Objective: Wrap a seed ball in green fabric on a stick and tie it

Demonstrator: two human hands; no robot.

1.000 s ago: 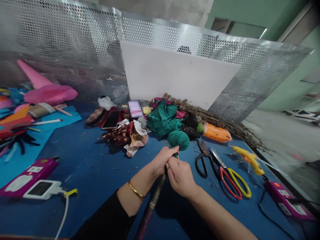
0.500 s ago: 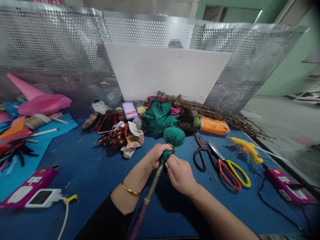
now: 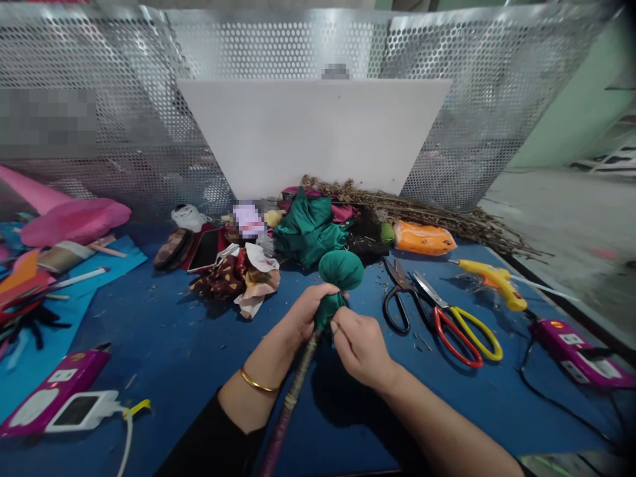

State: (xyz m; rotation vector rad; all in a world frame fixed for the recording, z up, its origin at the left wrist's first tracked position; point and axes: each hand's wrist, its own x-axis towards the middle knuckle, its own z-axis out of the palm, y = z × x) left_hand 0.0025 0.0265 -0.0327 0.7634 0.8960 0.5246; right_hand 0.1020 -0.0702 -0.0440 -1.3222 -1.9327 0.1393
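Located at centre, held over the blue tabletop: green cloth-covered ball, at the far end of a wrapped stick. Bunched around the stick just below the ball: gathered green cloth. Wrapping pale brown along the upper stretch, purple toward the near edge.

Left hand: closed around the gathered cloth from the left, thumb laid across the neck under the ball; fingers mostly hidden behind. Right hand: curled, thumb and forefinger pinching the lower right edge of the gathered cloth; cannot tell whether anything else is caught between the tips. Worn on left wrist: gold bangle.

Right of right hand: black-handled scissors, just beside red-and-yellow-handled scissors, both partly open. Farther right: yellow glue gun.

Beyond the ball: green cloth heap; to its right, orange packet, with dried stems behind. To its left: brown patterned cloth, near a dark-screened phone. At back: white board, leaning against perforated metal screen.
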